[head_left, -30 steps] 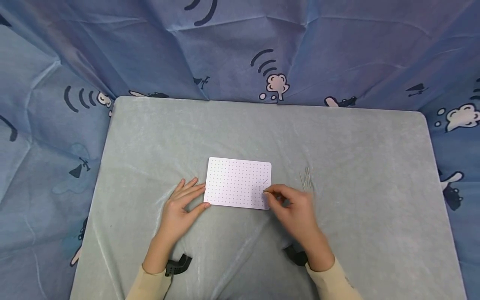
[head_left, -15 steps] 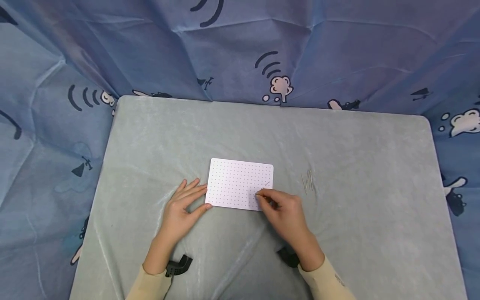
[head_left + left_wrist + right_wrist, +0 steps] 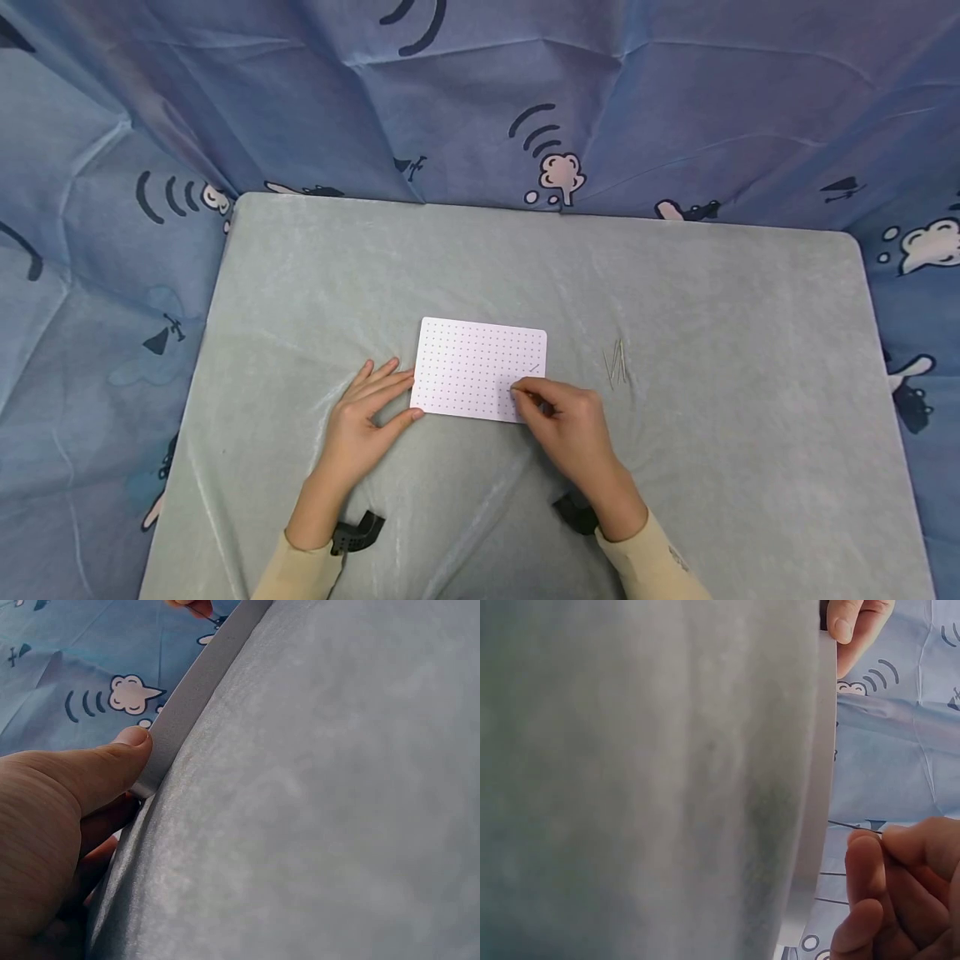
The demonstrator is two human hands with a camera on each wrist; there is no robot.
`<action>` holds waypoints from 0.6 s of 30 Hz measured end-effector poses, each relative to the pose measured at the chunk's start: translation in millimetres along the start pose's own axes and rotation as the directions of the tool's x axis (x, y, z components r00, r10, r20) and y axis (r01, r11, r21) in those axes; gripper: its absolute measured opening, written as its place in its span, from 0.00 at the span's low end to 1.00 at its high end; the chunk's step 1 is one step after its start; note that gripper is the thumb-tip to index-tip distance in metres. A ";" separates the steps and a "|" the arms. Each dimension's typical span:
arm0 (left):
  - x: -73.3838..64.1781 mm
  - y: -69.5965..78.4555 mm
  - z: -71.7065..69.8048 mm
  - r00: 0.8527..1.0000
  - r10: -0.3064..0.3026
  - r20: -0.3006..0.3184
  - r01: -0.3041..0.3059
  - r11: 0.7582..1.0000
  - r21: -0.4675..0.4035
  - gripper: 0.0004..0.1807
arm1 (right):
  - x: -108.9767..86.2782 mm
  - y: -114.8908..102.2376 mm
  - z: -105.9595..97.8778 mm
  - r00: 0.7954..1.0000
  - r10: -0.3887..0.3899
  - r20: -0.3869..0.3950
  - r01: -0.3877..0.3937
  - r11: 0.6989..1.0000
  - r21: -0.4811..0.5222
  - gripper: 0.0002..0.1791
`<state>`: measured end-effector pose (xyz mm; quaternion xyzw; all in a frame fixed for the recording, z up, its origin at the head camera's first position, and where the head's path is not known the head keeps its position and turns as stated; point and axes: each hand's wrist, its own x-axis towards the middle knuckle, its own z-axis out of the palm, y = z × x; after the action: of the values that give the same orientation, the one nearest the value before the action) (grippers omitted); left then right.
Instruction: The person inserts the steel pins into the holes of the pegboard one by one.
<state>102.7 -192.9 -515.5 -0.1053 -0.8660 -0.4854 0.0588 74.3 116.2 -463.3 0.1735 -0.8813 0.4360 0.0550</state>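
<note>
A white board (image 3: 465, 367) with rows of small holes lies on the table. My left hand (image 3: 363, 421) steadies its left side, fingers straight and spread, index fingertip at the left edge and thumb at the near corner. In the left wrist view the thumb (image 3: 112, 769) touches the board's edge. Over the board's near right part, my right hand (image 3: 566, 421) pinches a thin needle (image 3: 847, 825) between thumb and index finger. Its tip is right at the board's surface in the right wrist view. Two more needles (image 3: 832, 874) stand up out of the board beside it.
Several loose needles (image 3: 617, 364) lie on the grey cloth right of the board. The table (image 3: 750, 375) has a grey plush cover. A blue printed curtain (image 3: 465, 108) hangs behind its far edge and along the sides. Each wrist wears a black strap (image 3: 358, 532).
My right hand has moved left with the needle, from the board's right edge to farther in over the holes, then stayed there. My left hand keeps its place at the board.
</note>
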 end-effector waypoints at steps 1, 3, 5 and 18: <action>-0.2 0.2 0.0 1.000 -0.002 0.001 0.002 1.000 0.000 0.29 | -0.1 -0.1 0.1 1.000 0.002 0.003 -0.002 1.000 -0.003 0.08; -0.4 0.4 -0.1 1.000 -0.005 0.001 0.005 1.000 -0.001 0.29 | -0.1 -0.2 0.3 1.000 0.003 0.010 -0.003 1.000 -0.012 0.08; -0.6 0.6 -0.1 1.000 -0.007 0.003 0.007 1.000 -0.001 0.29 | -0.1 0.0 0.4 1.000 0.005 0.017 -0.004 1.000 -0.023 0.08; -0.5 -1.4 0.1 1.000 -0.006 0.006 0.006 1.000 0.000 0.29 | 1.7 1.9 2.2 0.999 -0.004 0.038 0.006 0.999 -0.044 0.08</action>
<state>102.9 -193.7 -516.8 -0.1040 -0.8664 -0.4854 0.0549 72.2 115.1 -465.6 0.1825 -0.8911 0.4132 0.0432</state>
